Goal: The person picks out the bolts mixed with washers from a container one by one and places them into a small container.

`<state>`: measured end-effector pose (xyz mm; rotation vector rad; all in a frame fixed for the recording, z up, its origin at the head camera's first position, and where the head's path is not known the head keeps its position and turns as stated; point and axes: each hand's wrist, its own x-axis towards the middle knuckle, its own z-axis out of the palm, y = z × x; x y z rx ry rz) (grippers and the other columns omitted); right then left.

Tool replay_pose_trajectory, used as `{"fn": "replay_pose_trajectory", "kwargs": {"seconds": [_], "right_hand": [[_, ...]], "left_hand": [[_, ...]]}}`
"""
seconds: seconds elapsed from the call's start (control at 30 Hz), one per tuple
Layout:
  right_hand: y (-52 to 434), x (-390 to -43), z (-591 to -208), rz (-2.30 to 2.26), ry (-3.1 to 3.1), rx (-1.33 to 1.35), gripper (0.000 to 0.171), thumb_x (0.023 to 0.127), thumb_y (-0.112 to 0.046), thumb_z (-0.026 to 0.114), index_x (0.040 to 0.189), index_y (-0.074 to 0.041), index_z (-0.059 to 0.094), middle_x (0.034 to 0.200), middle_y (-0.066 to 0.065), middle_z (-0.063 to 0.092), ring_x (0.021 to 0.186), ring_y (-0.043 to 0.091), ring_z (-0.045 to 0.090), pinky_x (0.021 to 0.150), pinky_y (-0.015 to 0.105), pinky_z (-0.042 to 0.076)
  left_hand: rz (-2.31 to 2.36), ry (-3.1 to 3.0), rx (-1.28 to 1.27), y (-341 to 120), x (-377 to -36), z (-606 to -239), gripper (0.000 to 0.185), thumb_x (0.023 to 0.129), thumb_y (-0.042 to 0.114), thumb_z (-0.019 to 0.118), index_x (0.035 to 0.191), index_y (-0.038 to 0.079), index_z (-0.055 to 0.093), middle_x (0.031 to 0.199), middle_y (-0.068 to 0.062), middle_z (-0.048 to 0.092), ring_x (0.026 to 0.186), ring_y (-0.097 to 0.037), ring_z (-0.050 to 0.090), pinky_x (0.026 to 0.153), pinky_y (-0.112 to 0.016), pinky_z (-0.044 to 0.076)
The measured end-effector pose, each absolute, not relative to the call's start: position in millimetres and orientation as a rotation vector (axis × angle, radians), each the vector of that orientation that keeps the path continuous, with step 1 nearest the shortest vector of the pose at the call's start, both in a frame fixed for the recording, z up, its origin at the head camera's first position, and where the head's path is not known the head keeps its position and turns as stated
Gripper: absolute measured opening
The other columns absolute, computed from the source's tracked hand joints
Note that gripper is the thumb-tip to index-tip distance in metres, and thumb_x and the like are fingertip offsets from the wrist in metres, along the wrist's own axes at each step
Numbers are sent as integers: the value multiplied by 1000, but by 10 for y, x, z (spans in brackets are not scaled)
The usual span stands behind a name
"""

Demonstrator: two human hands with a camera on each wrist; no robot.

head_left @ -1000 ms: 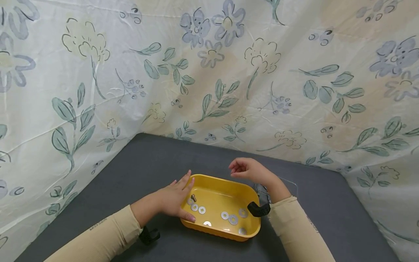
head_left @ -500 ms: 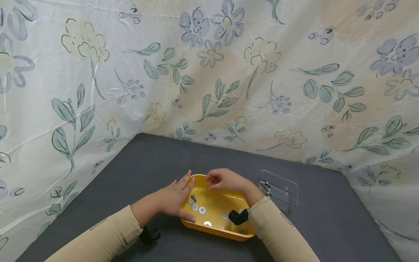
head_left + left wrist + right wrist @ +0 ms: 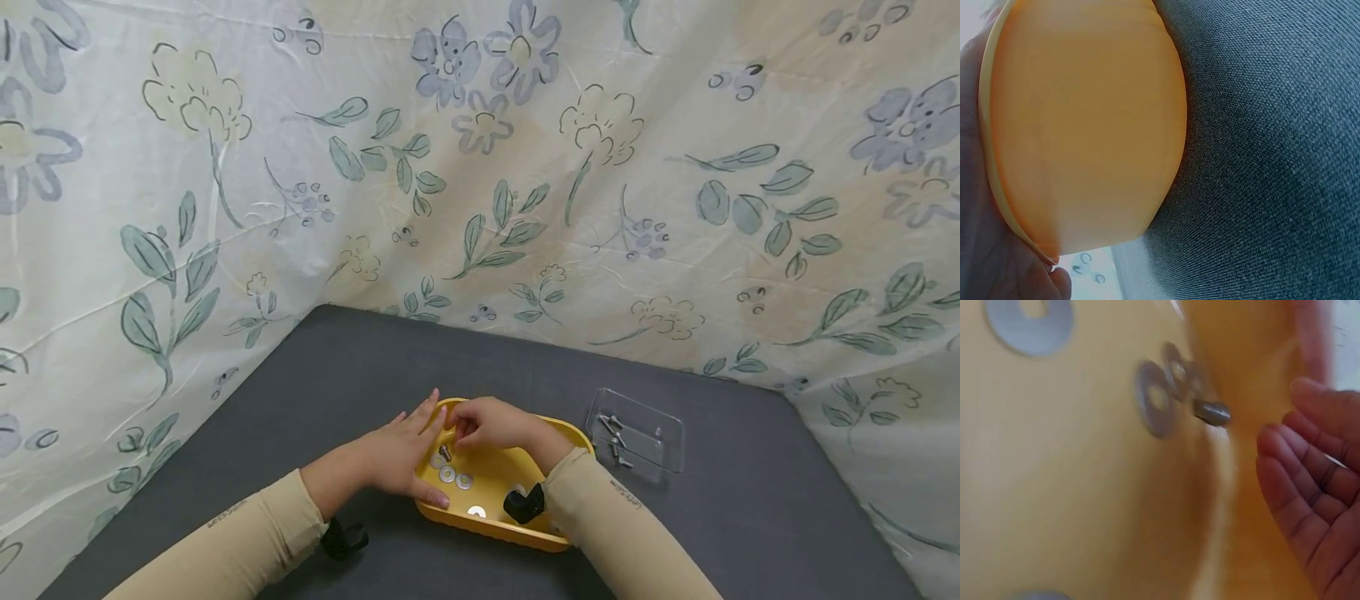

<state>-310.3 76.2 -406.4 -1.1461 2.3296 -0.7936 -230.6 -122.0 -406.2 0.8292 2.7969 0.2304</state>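
Observation:
A yellow plastic tray [image 3: 487, 534] stands in front of me. My left hand [image 3: 397, 454] lies spread over its left rim, thumb toward the front; the left wrist view shows the tray's outer wall [image 3: 1085, 125] beside the palm. Inside, at the left end, a short bolt [image 3: 445, 453] stands out among flat washers [image 3: 464, 481]. My right hand [image 3: 495, 425] reaches into the tray just right of this bolt. In the right wrist view its loosely bent fingers [image 3: 1285, 481] hold nothing, a little apart from the bolt [image 3: 1212, 413].
A clear plastic tray [image 3: 663, 446] with several screws [image 3: 613, 429] stands on the dark grey table [image 3: 360, 358], behind and right of the yellow one. A flowered cloth [image 3: 480, 208] hangs around the table's back and sides. My right forearm [image 3: 622, 521] crosses the yellow tray's right end.
My right hand has moved left and down from near the clear tray to the yellow tray's left end, uncovering the screws. The left hand has stayed on the rim.

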Motion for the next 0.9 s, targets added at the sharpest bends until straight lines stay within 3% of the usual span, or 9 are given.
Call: {"fn": "replay_pose_trajectory", "kwargs": {"seconds": [0.23, 0.53, 0.9], "right_hand": [[688, -3071, -4175, -709, 2314, -1152, 33, 82, -8, 67, 115, -7, 61, 76, -7, 59, 65, 4, 53, 64, 18, 48], [649, -3078, -4306, -727, 2357, -1134, 38, 79, -11, 71, 115, -8, 60, 71, -7, 56, 61, 3, 50, 59, 16, 45], [614, -3061, -4355, -695, 2398, -1142, 25, 80, -12, 71, 104, -10, 62, 71, -6, 54, 60, 3, 47, 58, 15, 43]], "left_hand": [[253, 2794, 824, -1209, -2304, -4055, 120, 65, 79, 52, 147, 6, 5, 151, -10, -17, 140, -23, 2, 109, -49, 15], [228, 2799, 814, -1205, -2293, -4036, 121, 65, 79, 52, 146, 3, 5, 151, -10, -16, 139, -22, 0, 109, -47, 16], [253, 2805, 826, -1206, -2302, -4060, 122, 65, 80, 52, 146, 3, 3, 151, -12, -16, 139, -24, 0, 109, -48, 17]]}}
